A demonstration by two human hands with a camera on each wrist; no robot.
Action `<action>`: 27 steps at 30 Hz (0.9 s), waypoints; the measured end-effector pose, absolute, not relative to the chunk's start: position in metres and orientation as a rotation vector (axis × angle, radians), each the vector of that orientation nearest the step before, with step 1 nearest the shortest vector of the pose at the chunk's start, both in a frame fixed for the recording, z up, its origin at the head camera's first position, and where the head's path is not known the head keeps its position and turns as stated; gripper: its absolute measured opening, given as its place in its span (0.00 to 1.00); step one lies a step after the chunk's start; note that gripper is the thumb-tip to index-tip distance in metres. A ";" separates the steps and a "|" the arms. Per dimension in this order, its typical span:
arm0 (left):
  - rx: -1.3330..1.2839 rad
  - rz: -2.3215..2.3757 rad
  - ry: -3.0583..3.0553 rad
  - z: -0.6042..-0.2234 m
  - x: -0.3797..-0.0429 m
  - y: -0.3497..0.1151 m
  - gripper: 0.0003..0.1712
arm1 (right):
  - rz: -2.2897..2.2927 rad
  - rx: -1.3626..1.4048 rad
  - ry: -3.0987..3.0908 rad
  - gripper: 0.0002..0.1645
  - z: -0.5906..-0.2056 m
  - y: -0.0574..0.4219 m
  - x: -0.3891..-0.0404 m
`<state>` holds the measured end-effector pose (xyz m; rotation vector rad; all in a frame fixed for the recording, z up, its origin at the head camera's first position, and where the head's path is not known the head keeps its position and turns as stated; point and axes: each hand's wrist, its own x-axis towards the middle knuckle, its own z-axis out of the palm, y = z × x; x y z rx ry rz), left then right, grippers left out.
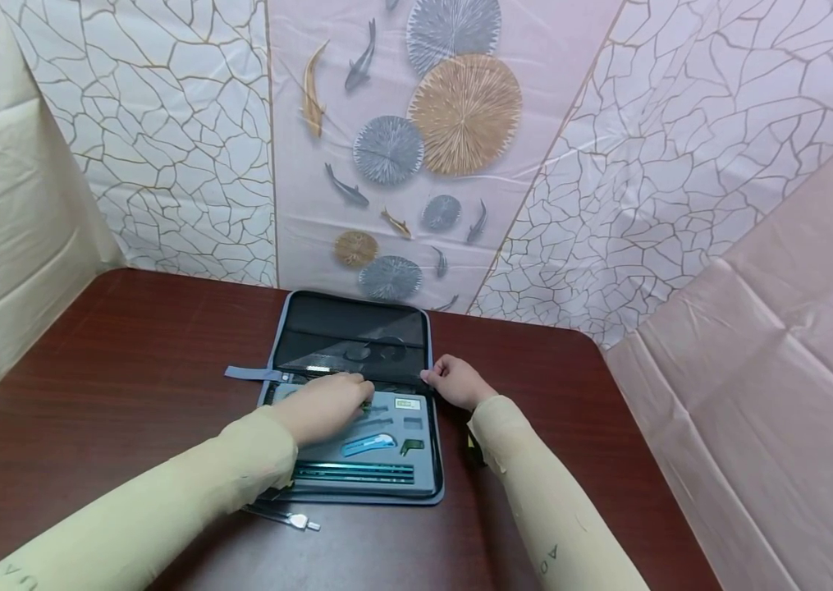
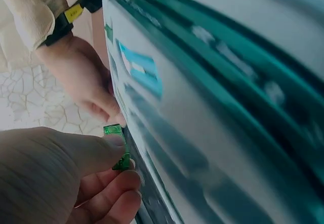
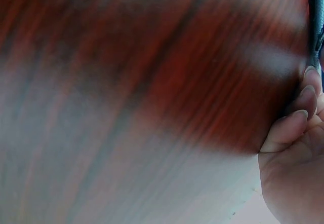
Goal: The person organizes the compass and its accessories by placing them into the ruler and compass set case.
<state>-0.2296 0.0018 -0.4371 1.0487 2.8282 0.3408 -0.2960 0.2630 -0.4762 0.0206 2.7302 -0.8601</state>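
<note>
An open zippered stationery case lies on the table, its dark lid folded back. Its grey tray holds a blue utility knife, a white eraser, a small green piece and several dark green pencils. Over the tray's upper part, my left hand pinches a small see-through green plastic piece between thumb and fingers. My right hand grips the case's right edge near the hinge, its fingers curled in the right wrist view.
A grey-blue strap sticks out from the case's left side. A silver metal tool lies in front of the case, partly under my left forearm. Patterned cloth hangs behind the brown table.
</note>
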 end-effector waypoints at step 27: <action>1.257 0.265 2.762 -0.441 -0.234 0.059 0.05 | -0.851 0.033 2.741 0.18 -0.479 0.263 -0.296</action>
